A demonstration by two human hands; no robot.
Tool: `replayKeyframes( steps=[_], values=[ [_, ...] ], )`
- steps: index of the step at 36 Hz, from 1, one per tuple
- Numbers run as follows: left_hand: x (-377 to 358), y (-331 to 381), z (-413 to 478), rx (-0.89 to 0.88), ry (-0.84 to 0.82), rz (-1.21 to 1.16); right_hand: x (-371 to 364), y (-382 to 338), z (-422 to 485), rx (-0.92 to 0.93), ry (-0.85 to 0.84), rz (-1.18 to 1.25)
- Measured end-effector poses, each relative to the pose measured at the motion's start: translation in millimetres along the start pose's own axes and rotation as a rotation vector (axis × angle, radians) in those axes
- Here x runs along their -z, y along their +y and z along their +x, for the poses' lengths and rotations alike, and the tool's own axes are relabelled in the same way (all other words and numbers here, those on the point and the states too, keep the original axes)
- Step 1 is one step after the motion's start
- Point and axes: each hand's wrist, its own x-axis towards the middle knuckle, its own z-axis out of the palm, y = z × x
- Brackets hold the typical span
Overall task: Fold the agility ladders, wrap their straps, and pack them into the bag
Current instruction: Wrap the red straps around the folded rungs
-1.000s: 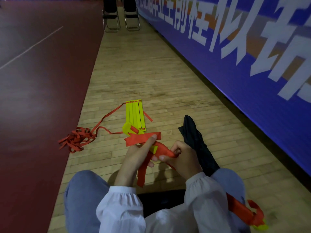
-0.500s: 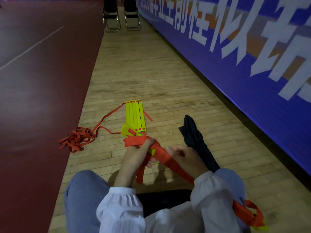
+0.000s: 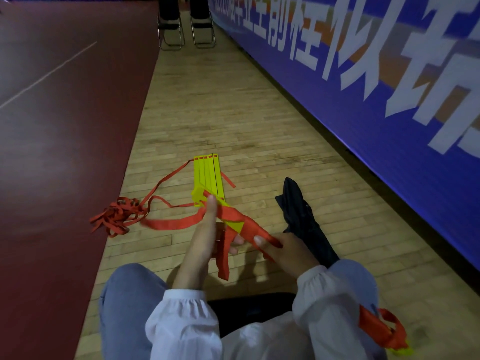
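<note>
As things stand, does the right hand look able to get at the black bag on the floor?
Probably yes: the black bag lies right beside the right hand, nothing between, though that hand pinches the red strap.

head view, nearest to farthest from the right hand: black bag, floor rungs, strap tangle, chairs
1. black bag, beside the right hand
2. yellow rungs, ahead on the floor
3. red strap tangle, off to the left
4. chairs, far end

You face a strip of light wooden plank floor (image 3: 233, 113) running away from you. At your left lies dark red court surfacing (image 3: 65, 165) with a white line (image 3: 49, 74). At your right stands a blue banner wall (image 3: 376, 131) with large white characters. Two folding chairs (image 3: 185, 35) stand at the far end
</note>
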Motion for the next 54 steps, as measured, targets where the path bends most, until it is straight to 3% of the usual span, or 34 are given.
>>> replayKeyframes(
  steps=[18, 25, 35, 45, 54],
  values=[
    [-1.6, 2.8, 1.1, -0.047, 0.169, 0.166, -4.8, -13.5, -3.9, 0.037, 0.007, 0.009],
    [-1.6, 2.5, 1.3, -0.064, 0.175, 0.151, -9.0, -12.9, -1.7, 0.064, -0.001, 0.067],
    [2.5, -0.9, 4.2, -0.089, 0.159, 0.201, -1.9, 7.1, -0.6, -0.045, -0.035, 0.154],
    [3.7, -1.5, 7.8, -0.048, 0.108, 0.04, -1.7, 4.8, 2.3, -0.05, 0.097, 0.214],
    [4.1, -2.6, 10.9, -0.123, 0.171, 0.079, -1.7, 6.5, 6.2, -0.082, 0.178, 0.105]
  ],
)
